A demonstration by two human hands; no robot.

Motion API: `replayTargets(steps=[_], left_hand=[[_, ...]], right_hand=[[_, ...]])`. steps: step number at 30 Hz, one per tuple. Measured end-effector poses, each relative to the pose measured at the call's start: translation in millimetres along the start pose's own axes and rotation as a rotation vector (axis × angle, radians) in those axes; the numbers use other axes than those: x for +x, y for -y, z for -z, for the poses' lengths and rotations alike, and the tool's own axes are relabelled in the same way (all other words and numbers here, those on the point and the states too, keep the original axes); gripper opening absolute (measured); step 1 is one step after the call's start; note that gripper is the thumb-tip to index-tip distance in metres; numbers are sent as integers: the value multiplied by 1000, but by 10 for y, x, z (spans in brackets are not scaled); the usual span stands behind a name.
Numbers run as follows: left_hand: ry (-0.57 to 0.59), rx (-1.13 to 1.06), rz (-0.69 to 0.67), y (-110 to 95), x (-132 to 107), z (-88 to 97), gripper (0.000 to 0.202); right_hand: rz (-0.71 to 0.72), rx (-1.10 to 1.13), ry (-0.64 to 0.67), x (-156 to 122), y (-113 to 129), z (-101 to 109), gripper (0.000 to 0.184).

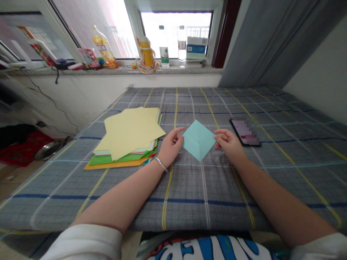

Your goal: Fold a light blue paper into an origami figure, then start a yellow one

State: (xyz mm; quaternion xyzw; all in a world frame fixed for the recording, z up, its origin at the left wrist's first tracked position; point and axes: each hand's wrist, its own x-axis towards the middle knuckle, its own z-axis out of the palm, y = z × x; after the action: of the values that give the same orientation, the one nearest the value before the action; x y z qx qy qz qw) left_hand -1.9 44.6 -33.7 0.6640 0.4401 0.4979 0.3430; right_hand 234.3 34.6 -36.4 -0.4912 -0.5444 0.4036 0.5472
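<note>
A light blue square of paper (198, 140) lies like a diamond on the grey plaid bedsheet (189, 187), with fold creases across it. My left hand (170, 146) pinches its left corner between thumb and fingers. My right hand (229, 143) pinches its right corner the same way. A thin bracelet sits on my left wrist. Both forearms reach in from the near edge.
A stack of coloured paper sheets (130, 139), yellow on top, lies left of my hands. A phone (245, 131) rests to the right. Bottles and clutter line the window sill (151, 54) at the back. The floor drops away on the left.
</note>
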Motion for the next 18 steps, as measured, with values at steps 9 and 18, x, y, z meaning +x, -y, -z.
replayTargets(steps=[9, 18], left_hand=[[316, 504, 18, 48, 63, 69, 24], [390, 668, -200, 49, 51, 83, 25]], right_hand=[[-140, -364, 280, 27, -131, 105, 20], [89, -740, 324, -11, -60, 84, 11]])
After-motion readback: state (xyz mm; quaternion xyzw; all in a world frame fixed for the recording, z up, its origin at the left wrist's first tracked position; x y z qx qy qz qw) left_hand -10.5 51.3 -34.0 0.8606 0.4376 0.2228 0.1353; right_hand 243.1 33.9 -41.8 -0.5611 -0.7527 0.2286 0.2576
